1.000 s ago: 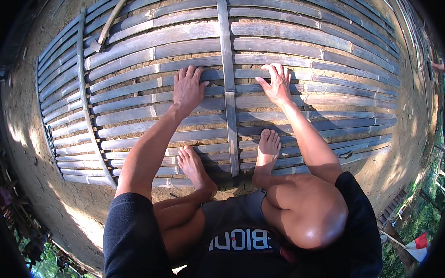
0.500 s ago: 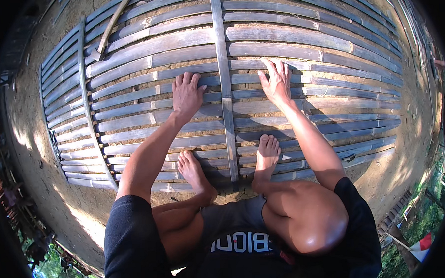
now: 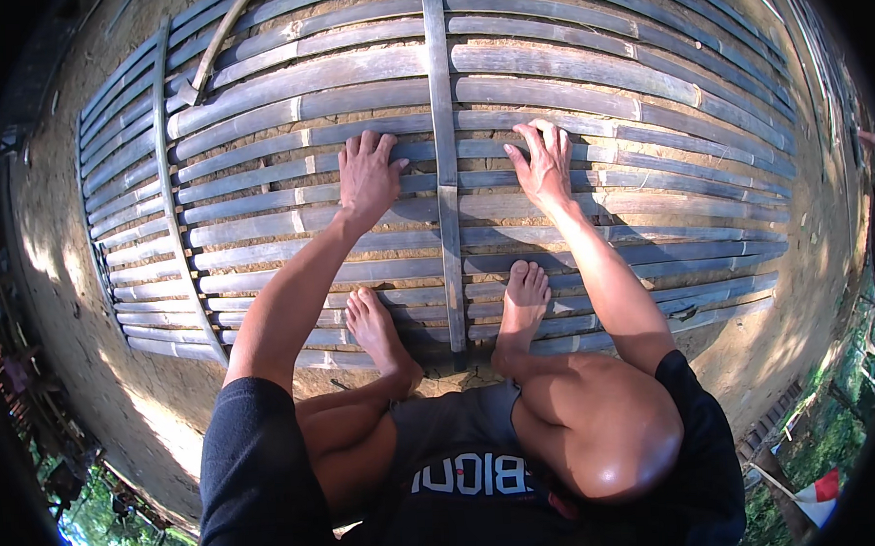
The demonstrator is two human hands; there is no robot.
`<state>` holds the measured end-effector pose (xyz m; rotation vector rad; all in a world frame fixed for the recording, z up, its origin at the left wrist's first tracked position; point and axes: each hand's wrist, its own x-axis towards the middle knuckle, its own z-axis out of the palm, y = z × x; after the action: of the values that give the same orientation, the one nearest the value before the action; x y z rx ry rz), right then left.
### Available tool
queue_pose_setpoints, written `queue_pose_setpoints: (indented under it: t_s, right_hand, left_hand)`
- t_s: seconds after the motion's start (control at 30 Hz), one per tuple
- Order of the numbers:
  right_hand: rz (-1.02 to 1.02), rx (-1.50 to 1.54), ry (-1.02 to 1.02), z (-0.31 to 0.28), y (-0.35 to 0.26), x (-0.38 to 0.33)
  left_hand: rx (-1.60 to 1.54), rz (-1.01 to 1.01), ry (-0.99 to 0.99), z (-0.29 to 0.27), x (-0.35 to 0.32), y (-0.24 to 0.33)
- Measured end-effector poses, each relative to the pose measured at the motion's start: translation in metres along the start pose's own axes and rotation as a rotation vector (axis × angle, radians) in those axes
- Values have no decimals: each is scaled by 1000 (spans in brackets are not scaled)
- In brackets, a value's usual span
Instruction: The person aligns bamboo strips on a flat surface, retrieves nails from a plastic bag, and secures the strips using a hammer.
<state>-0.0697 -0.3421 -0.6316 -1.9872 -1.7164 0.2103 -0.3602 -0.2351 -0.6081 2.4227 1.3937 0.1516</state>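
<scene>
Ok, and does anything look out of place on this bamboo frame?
One thing: a wooden-handled tool lies aslant on the bamboo slats at the upper left, odd because it cuts across their rows. I see no obvious break in the slats.

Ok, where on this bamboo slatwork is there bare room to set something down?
Bare: the slats beyond the right hand, right of the central crosspiece; also between the left hand and the left crosspiece, though slats are spaced apart. Crowded: around both hands and the feet, and at upper left, where a wooden-handled tool lies.
</scene>
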Motion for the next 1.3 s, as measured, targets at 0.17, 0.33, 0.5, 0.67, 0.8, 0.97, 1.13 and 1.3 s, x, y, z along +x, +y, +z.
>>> queue_pose_setpoints:
  t_s: [0.17, 0.33, 0.5, 0.67, 0.8, 0.97, 1.13, 1.3]
  right_hand:
    - [27, 42, -58, -3, 3, -4]
    - [46, 13, -66, -3, 4, -5]
    - [36, -42, -45, 3, 5, -7]
    - [29, -81, -64, 2, 2, -8]
    - [122, -86, -147, 2, 1, -6]
    - [137, -121, -169, 2, -1, -4]
    - [57, -86, -92, -1, -4, -5]
    - [99, -134, -134, -1, -4, -1]
  left_hand:
    - [-17, -5, 9, -2, 2, 1]
    - [-26, -25, 4, -2, 1, 2]
    - [-41, -29, 36, 1, 4, 0]
    - [-85, -134, -38, -1, 0, 7]
    - [-226, -166, 33, 2, -6, 9]
    - [-138, -39, 23, 2, -28, 11]
    - [25, 30, -127, 2, -38, 11]
    - [36, 34, -70, -3, -20, -10]
